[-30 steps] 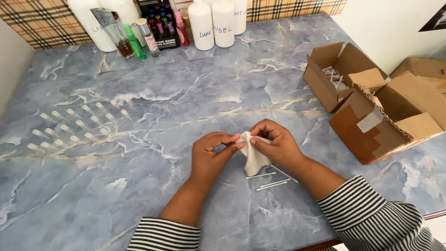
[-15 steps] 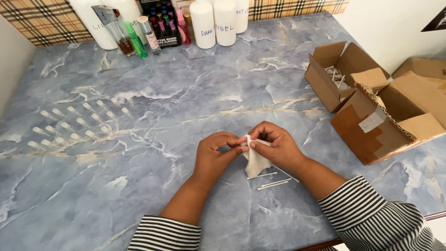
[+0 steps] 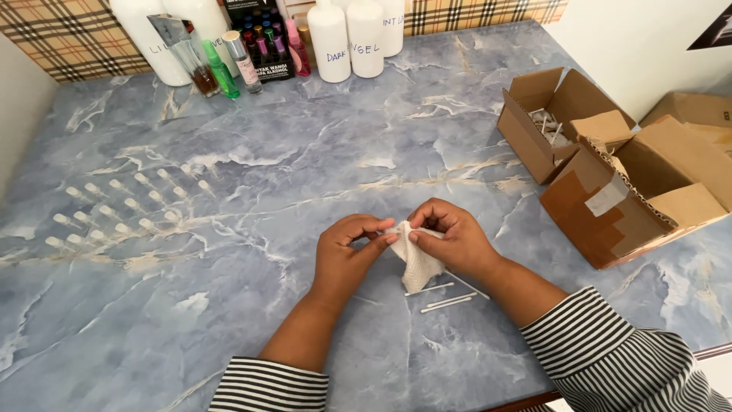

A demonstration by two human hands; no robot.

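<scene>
Cardboard boxes [image 3: 610,152], white bottles [image 3: 347,38], seemingly small clear vials [image 3: 122,210]

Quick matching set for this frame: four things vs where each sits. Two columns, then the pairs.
1. white cloth
2. cotton swabs
3. small clear vials
4. cardboard boxes

A. in rows on the table's left side
B. at the right edge of the table
C. pinched between left hand and right hand
D. lying on the table just under the right hand

Pairs: 1-C, 2-D, 3-A, 4-B
</scene>
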